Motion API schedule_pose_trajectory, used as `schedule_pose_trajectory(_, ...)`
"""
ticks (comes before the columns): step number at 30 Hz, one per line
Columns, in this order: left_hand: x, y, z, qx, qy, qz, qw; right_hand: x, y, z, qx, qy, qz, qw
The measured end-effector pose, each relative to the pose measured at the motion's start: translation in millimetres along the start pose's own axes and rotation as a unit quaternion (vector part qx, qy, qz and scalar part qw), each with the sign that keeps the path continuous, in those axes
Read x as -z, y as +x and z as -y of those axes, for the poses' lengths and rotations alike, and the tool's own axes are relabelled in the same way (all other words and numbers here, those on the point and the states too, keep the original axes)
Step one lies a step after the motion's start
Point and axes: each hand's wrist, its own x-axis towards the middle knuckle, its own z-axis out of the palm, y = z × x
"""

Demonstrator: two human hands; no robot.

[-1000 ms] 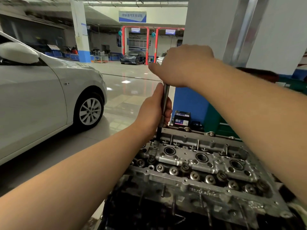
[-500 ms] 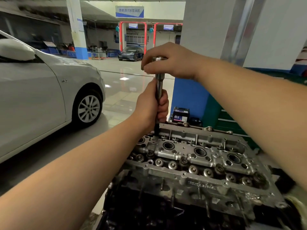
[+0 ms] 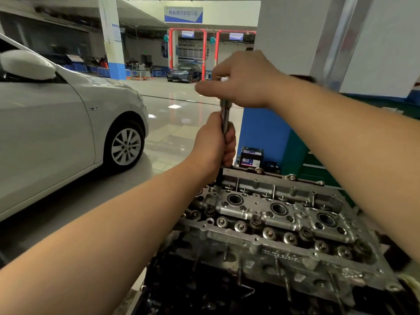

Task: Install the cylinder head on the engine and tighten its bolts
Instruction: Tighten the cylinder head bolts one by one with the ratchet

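Observation:
The grey aluminium cylinder head (image 3: 281, 226) sits on the dark engine block (image 3: 204, 287) in the lower right. A long steel socket extension (image 3: 225, 114) stands upright at the head's far left corner, its lower end down in a bolt hole. My left hand (image 3: 216, 144) grips the shaft low down, just above the head. My right hand (image 3: 241, 80) grips the wrench handle at the top of the shaft, fingers curled over it; most of the handle is hidden.
A silver car (image 3: 56, 123) stands on the left across the glossy floor. A blue and white pillar (image 3: 295, 64) rises right behind the engine. A car battery (image 3: 251, 156) sits on the floor by it, with green cabinets (image 3: 306, 164) to the right.
My right hand has turned on top of the tool, swinging the handle round to the left. My left hand keeps its hold on the shaft. The view has shifted slightly.

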Motion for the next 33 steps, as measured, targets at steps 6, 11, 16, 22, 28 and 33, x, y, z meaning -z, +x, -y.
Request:
schedule_pose_trajectory(6, 4.1, -1.1, -0.7, 0.002, 0.01, 0.035, 0.999, -3.6, -4.7, -11.4, 0.039, 0.209, 0.023, 0.977)
schedule_pose_trajectory(11, 10.7, -3.4, -1.5, -0.02, 0.023, -0.013, 0.999, 8.5, 1.6, 7.5, -0.067, -0.152, 0.008, 0.986)
schedule_pose_trajectory(16, 1.5, -3.6, 3.3, -0.031, 0.001, -0.07, 0.997, 2.7, 6.2, 15.1, -0.088, -0.222, 0.003, 0.971)
schedule_pose_trajectory(22, -5.9, 5.3, -1.2, -0.008, 0.007, -0.063, 0.998, -6.0, 2.2, -11.2, 0.031, -0.022, -0.018, 0.999)
schedule_pose_trajectory(28, -4.1, 10.9, -1.1, 0.01, 0.012, -0.048, 0.999, -5.2, -0.8, -27.8, 0.06, 0.08, 0.01, 0.995)
schedule_pose_trajectory(33, -2.6, 10.3, 0.1, 0.017, 0.011, 0.009, 1.0, -6.5, -6.0, -13.9, -0.033, -0.027, -0.038, 0.998)
